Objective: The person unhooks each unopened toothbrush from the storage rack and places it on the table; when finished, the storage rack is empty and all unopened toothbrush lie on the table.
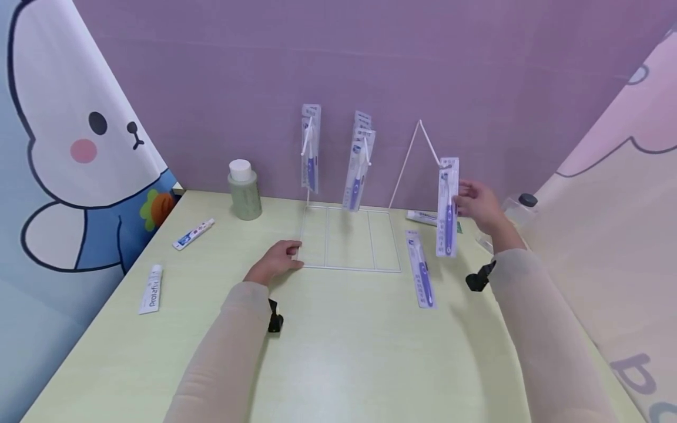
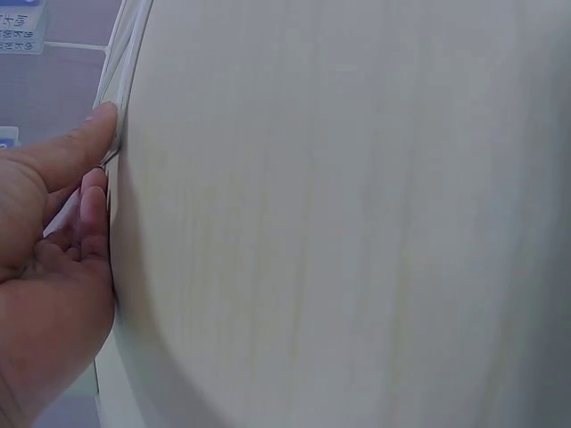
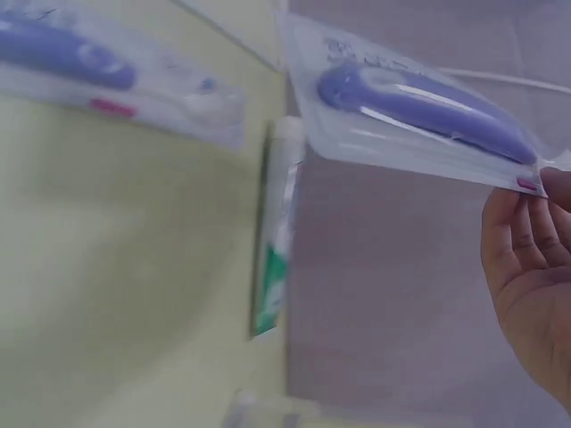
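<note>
My right hand (image 1: 478, 205) pinches the right edge of a packaged purple toothbrush (image 1: 448, 205). The pack's top is at the tip of the right-hand hook of a white wire rack (image 1: 349, 269); whether the hook passes through its hole I cannot tell. At the front left of the rack's base, my left hand (image 1: 274, 261) grips the wire between thumb and fingers, as the left wrist view also shows. One toothbrush pack (image 1: 311, 147) hangs on the left hook, and several packs (image 1: 355, 176) hang on the middle one. Another packaged toothbrush (image 1: 421, 273) lies on the table, right of the rack.
A green bottle with a white cap (image 1: 245, 194) stands left of the rack. Two small tubes, one blue-and-white (image 1: 193, 234) and one white (image 1: 152, 289), lie farther left. Behind the held pack lies a toothpaste tube (image 3: 278, 232). A clear container with a black cap (image 1: 520, 208) is at right.
</note>
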### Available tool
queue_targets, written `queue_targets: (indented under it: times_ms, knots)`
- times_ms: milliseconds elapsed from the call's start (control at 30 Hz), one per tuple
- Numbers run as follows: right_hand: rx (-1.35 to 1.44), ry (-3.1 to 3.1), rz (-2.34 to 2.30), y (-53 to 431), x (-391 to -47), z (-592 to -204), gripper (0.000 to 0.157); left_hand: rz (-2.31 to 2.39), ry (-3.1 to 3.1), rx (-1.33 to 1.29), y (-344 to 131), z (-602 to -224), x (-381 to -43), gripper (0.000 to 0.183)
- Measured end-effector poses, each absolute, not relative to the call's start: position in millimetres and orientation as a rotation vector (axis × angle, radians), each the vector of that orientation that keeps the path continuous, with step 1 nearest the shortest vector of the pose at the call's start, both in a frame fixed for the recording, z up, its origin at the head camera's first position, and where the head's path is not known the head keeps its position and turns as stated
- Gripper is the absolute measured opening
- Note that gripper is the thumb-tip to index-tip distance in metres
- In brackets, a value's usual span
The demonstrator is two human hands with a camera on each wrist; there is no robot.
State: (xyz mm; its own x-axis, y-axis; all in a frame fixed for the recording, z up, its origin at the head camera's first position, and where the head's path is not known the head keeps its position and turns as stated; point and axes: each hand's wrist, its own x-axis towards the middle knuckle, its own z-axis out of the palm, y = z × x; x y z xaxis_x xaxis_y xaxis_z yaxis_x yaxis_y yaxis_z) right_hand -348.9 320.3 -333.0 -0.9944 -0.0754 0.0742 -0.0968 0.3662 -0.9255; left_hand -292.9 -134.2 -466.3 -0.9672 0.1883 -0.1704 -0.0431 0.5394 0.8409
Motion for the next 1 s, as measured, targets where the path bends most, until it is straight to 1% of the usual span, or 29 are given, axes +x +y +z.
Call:
queue_targets:
  times_ms: [167, 367, 467, 600, 767, 1000]
  knots:
    - [0.181, -2.693, 1.825, 335, -337, -367, 0.052, 1.387, 2.534, 0.114, -135, -466, -292, 0.058]
    - [0.085, -2.805, 1.902, 344, -325, -408, 0.057, 1.395, 2.524, 0.097, -135, -465, -292, 0.057]
    - [0.030, -2.858, 1.915, 349, -320, -425, 0.058, 1.404, 2.516, 0.096, -134, -467, -294, 0.057]
    - [0.025, -2.891, 1.930, 349, -317, -445, 0.057, 1.405, 2.524, 0.104, -133, -470, -296, 0.058]
    - [0.011, -2.890, 1.916, 347, -317, -457, 0.052, 1.408, 2.512, 0.080, -132, -469, -295, 0.058]
    - [-0.075, -2.924, 1.803, 339, -318, -454, 0.048, 1.382, 2.531, 0.092, -134, -468, -295, 0.057]
